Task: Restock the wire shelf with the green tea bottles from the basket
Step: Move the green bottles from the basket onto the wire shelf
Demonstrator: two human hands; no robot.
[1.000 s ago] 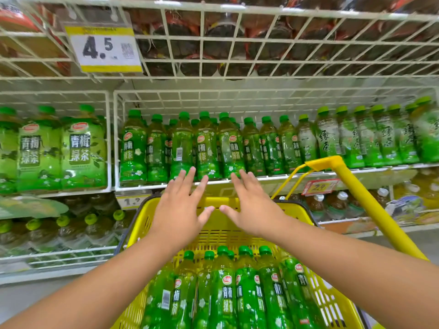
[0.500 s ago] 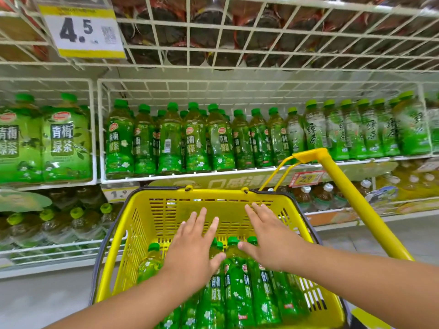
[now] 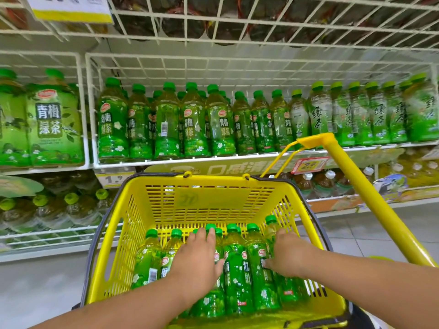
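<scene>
Big bottles [image 3: 53, 124]: far left on the wire shelf [image 3: 213, 160], large green tea packs in their own wire bay, upright, labels facing out.
Lower left shelf: dark tea bottles with lime caps [image 3: 71, 198], blurred, lying below the big packs.
Price tag [image 3: 71, 10]: white and yellow, hanging at top left from the upper wire rack; its number is cut off.
Shelf row [image 3: 190, 124]: small green tea bottles standing upright, packed side by side across the middle bay, green caps up.
Basket [image 3: 209, 198]: yellow, slotted walls, dark rim, sitting right in front of the shelf, below the bottle row.
Basket bottles [image 3: 237, 269]: here's the stock, green tea bottles crowded in the near half of the basket, caps pointing toward the shelf; the far half shows bare yellow floor.
Left hand [image 3: 197, 262]: down inside the basket, palm over a bottle left of centre, fingers [image 3: 204, 236] reaching to the caps, curling over the bottle's neck, thumb spread to the right.
Right hand [image 3: 288, 255]: also in the basket, wrapped round a bottle at the right side, fingers tucked out of sight behind it, thumb pressed on the label.
Handle [image 3: 370, 205]: long yellow bar rising from the basket's right side, slanting across the shelf front.
Right-hand shelf [image 3: 356, 115]: paler green tea bottles of another brand, upright.
</scene>
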